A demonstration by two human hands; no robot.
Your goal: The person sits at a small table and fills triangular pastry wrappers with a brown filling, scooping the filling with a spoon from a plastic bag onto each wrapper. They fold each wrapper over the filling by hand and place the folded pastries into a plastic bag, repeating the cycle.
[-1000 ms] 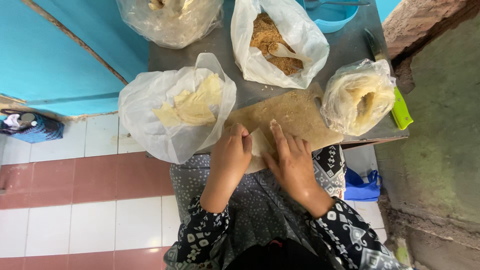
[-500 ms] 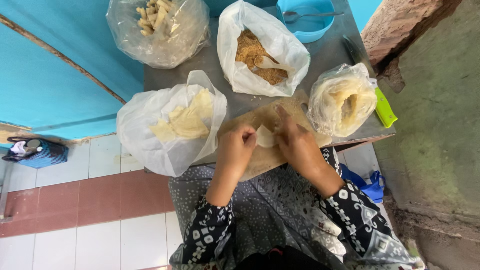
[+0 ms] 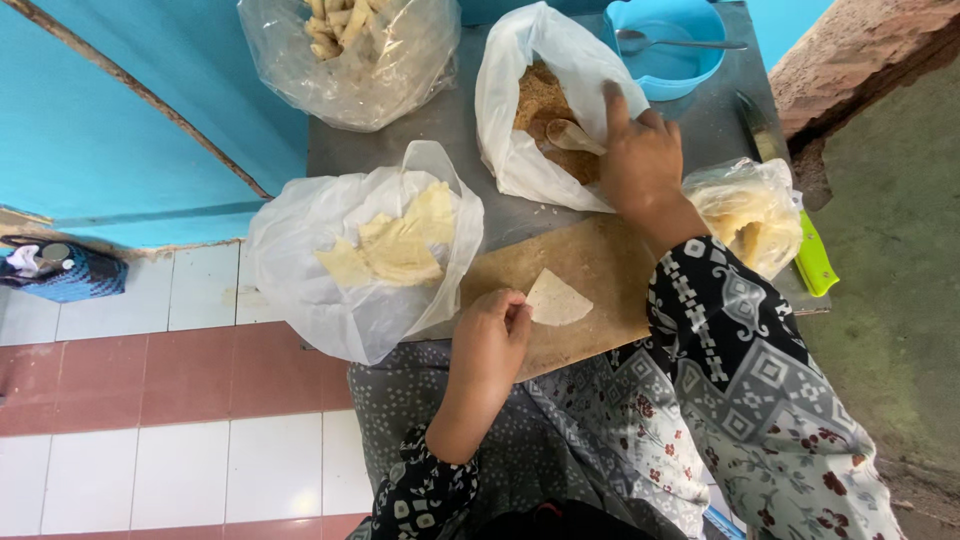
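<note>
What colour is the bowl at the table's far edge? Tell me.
The round plastic bowl is light blue, seen in the head view.

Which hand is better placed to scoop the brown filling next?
Right. The right hand is already at the spoon in the bag of brown filling; the left hand pins the wrapper.

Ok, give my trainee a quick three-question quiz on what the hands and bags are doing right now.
1. True or false: the left hand rests on the folded wrapper on the wooden board.
2. Where is the right hand reaching? A) blue bowl B) bag of brown filling C) green-handled knife
3. Fill in: a ___ lies in the blue bowl.

Key: 1 true; 2 B; 3 spoon.
</note>
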